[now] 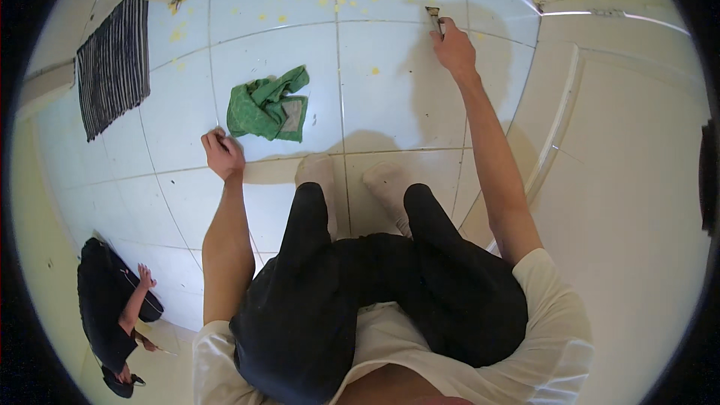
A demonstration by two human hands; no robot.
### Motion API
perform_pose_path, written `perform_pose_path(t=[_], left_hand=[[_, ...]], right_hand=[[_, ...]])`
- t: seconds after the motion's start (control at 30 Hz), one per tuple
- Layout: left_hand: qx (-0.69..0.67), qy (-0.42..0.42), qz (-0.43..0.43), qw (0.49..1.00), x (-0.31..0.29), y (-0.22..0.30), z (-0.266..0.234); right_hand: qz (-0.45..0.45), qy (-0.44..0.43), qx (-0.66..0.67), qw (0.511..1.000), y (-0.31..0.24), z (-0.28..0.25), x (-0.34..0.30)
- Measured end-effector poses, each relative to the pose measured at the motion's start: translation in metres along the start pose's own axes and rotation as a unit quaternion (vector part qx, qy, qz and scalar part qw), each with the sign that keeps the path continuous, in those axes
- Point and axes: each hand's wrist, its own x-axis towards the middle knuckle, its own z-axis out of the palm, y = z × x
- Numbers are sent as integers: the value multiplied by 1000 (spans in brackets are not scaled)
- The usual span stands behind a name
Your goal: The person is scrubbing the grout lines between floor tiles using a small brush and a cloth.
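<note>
My right hand (455, 49) reaches far forward over the light tiled floor (277, 176), closed round the handle of a small flat-headed scraper (434, 18). Its dark, worn tip is close to the tiles. Yellow spots (324, 0) are scattered over the far tiles, mostly left of the tool. My left hand (223, 154) is curled into a fist on the floor, with nothing visible in it. Just beyond and to the right of that fist lies a crumpled green cloth (259, 109) with a pale grey patch.
A black-and-white striped mat (116, 67) lies at the far left. My socked feet (386, 184) are between my arms. A pale panelled door (622, 150) stands on the right. At the lower left another person (105, 307) in black has an arm extended.
</note>
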Motion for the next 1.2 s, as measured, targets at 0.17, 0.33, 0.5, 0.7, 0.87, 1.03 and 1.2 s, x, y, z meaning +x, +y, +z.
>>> perform_pose_path(t=[0.17, 0.33, 0.5, 0.7, 0.87, 1.03, 1.2], left_hand=[[21, 14, 8, 1000, -1, -2, -3], [20, 14, 12, 1000, -2, 0, -1], [6, 3, 3, 1000, -2, 4, 0], [23, 0, 13, 1000, 0, -5, 0], [43, -22, 0, 999, -1, -10, 4], [39, -24, 3, 999, -1, -8, 0], [43, -31, 0, 999, -1, -12, -1]], right_hand=[[-60, -121, 15, 991, 3, -12, -18], [-78, -96, -42, 992, 9, -20, -29], [-33, -40, -89, 995, 28, -30, -10], [-63, -53, -121, 989, 17, -26, 7], [-34, -78, -102, 991, 8, -33, 27], [-30, -78, -109, 991, 4, -41, 35], [-37, -76, -132, 988, 4, -42, 37]])
